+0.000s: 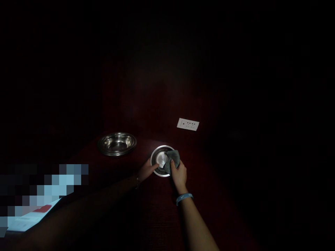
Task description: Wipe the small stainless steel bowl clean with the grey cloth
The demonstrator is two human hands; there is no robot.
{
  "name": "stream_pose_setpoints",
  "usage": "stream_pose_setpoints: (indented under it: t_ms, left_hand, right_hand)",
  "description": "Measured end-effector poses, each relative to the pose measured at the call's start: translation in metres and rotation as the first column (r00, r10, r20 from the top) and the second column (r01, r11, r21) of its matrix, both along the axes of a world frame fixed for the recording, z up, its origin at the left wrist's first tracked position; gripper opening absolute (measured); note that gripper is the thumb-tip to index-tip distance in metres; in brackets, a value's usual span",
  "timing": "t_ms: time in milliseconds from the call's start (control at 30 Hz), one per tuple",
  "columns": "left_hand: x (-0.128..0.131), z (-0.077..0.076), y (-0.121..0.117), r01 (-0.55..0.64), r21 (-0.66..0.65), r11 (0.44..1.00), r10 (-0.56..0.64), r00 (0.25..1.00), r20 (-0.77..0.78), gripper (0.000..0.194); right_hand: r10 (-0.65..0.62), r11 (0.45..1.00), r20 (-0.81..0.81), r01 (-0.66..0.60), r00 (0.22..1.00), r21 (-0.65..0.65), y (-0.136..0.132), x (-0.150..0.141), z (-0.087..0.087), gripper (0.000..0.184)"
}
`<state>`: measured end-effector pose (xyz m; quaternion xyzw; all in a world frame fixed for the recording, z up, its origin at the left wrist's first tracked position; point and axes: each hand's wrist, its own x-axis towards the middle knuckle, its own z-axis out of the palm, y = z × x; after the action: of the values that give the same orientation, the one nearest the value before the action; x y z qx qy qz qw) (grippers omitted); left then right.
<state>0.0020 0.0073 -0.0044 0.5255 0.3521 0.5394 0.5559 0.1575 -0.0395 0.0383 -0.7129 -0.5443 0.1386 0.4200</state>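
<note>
A small round steel bowl is tilted toward me above the dark red table. My left hand grips its left rim, with the thumb over the inside edge. In my right hand is a grey-green cloth, pressed against the right side of the bowl's inside. The fingers of both hands beneath the bowl and cloth are partly hidden. Farther left, a stack of wider steel bowls rests on the table.
A white socket panel lies behind the bowl, to the right. At the lower left a lit screen shows, partly pixelated. The dark red tabletop stretches beneath my arms; the surroundings are nearly black.
</note>
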Motion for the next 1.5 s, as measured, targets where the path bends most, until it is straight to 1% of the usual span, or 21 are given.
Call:
stream_pose_setpoints:
  t_ms: [233,367,633,800,933,1133,1267,1500]
  left_hand:
    - [0.001,-0.002,0.001,0.003,-0.008,1.0,-0.003,1.0,0.03,0.052]
    - [0.001,0.0,0.0,-0.011,-0.026,1.0,0.012,1.0,0.026,0.053]
    - [0.0,0.003,0.001,-0.027,-0.119,0.993,0.031,0.999,0.034,0.051]
    - [-0.001,0.005,0.003,-0.014,-0.155,0.988,0.016,1.0,0.013,0.049]
    - [-0.002,0.008,0.0,-0.024,-0.158,0.987,0.02,0.999,-0.027,0.045]
    - [-0.001,0.013,-0.005,-0.102,-0.154,0.983,0.085,0.99,-0.114,0.04]
    - [-0.001,0.015,-0.007,-0.102,-0.133,0.986,0.086,0.989,-0.121,0.04]
    - [-0.002,0.013,-0.007,-0.091,-0.106,0.99,0.081,0.991,-0.103,0.035]
  right_hand:
    - [-0.012,1.0,0.025,0.012,1.0,-0.016,0.0,0.0,0.001,0.034]
    - [-0.015,1.0,0.041,0.016,0.999,-0.023,-0.001,0.0,0.0,0.035]
    - [-0.005,1.0,0.044,0.006,0.999,-0.017,0.0,-0.001,0.0,0.035]
    - [-0.001,1.0,0.055,0.002,0.998,-0.016,-0.001,-0.001,0.0,0.035]
    - [0.007,1.0,0.052,-0.006,0.999,-0.015,-0.001,0.0,0.0,0.035]
    - [0.015,1.0,0.035,-0.015,0.999,0.004,-0.001,0.0,-0.002,0.036]
    - [0.02,1.0,0.038,-0.02,0.999,0.022,0.0,0.0,-0.002,0.035]
    - [0.02,1.0,0.055,-0.02,0.998,0.017,-0.001,0.0,-0.001,0.036]
